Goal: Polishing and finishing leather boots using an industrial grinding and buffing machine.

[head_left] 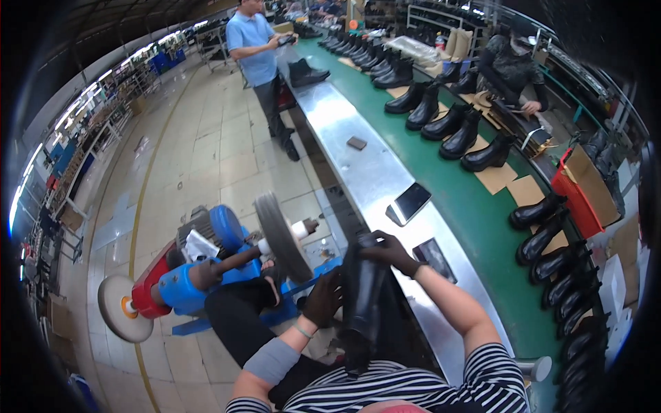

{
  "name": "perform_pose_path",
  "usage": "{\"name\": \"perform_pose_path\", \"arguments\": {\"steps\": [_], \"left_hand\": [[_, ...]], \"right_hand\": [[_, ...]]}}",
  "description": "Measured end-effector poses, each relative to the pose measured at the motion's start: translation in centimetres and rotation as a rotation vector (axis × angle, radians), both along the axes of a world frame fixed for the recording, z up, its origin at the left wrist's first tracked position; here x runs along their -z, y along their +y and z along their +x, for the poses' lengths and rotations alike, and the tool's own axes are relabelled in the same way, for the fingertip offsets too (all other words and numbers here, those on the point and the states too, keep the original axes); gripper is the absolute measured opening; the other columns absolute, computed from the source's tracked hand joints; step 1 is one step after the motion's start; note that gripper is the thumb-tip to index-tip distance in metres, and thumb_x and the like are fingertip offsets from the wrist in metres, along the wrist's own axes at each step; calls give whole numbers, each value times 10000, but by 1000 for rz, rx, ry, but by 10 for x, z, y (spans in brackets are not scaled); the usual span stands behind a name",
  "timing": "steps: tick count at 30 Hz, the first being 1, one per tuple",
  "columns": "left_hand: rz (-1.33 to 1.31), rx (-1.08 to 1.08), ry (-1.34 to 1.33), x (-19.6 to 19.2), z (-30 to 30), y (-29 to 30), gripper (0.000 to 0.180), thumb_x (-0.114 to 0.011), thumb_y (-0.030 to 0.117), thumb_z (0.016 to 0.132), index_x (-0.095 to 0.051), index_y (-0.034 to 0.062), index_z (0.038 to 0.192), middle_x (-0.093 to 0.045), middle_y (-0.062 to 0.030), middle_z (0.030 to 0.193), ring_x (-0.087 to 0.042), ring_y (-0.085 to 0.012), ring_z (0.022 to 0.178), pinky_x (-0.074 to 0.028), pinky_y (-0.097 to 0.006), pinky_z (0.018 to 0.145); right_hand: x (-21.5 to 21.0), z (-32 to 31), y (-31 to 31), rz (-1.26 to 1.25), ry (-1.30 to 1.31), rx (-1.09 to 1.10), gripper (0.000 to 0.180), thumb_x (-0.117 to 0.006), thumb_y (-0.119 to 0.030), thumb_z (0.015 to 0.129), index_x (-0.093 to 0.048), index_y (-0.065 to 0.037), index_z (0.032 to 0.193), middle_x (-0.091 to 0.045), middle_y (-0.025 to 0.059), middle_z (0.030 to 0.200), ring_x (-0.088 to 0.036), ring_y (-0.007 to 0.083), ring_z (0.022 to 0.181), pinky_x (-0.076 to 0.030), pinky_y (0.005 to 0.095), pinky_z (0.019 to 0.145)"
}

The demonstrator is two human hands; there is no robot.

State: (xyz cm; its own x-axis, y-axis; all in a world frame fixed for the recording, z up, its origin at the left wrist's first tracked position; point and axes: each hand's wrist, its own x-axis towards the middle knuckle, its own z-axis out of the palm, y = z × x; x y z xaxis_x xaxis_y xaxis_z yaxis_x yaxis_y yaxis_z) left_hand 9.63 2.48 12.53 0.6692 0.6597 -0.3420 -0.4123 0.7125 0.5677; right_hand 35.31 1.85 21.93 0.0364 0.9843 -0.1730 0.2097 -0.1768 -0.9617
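Observation:
A black leather boot (pixel 363 292) is held upright in front of my body, over my lap. My right hand (pixel 392 253), in a dark brown glove, grips the boot at its upper end. My left hand (pixel 322 297), gloved the same way, is closed against the boot's left side, its fingertips partly hidden. Just ahead and to the left stands a buffing machine with a blue and red body (pixel 182 286). Its dark grey wheel (pixel 279 237) is the part nearest my hands, apart from the boot. A pale wheel (pixel 124 308) sits on the machine's far left end.
Along my right runs a metal ledge (pixel 372 172) bearing a phone (pixel 413 201), a dark flat object (pixel 434 260) and a brown block (pixel 356 142). Beyond it, a green conveyor (pixel 454 206) carries several black boots (pixel 485 153). A person in blue (pixel 251 41) stands ahead; another (pixel 513 69) sits across.

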Motion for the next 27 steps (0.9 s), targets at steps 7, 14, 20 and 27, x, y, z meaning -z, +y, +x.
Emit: {"name": "perform_pose_path", "arguments": {"steps": [7,14,20,27], "left_hand": [[124,-372,285,62,-20,1,542,-430,474,1016,-583,43,1307,-656,-109,1205,-635,-254,1099,-516,-380,979],[-237,-143,-414,92,-48,19,447,-389,412,1036,-616,69,1210,-679,-110,1121,-658,-259,1013,-540,-379,910],[-51,-127,-535,96,-52,11,443,-406,389,1035,-569,58,1280,-653,-117,1197,-630,-260,1095,-513,-387,957],[17,45,-515,77,-57,6,494,-433,386,1040,-511,25,1367,-575,-142,1346,-581,-281,1210,-462,-396,1065]], "right_hand": [[150,-112,50,169,95,-194,356,-451,-149,1002,-540,-46,1331,-527,183,1377,-496,299,1292,-391,362,1081],[136,-131,88,-435,1053,-29,547,-517,-457,987,-531,-68,1372,-645,112,1244,-637,212,1097,-484,362,984],[135,-157,93,-520,1079,-126,636,-458,-525,1007,-486,-40,1417,-606,121,1314,-590,232,1186,-453,366,1025],[122,-96,69,-411,1267,-72,901,-518,-665,918,-212,-115,1563,-493,231,1403,-546,332,1227,-444,425,1035]]}}
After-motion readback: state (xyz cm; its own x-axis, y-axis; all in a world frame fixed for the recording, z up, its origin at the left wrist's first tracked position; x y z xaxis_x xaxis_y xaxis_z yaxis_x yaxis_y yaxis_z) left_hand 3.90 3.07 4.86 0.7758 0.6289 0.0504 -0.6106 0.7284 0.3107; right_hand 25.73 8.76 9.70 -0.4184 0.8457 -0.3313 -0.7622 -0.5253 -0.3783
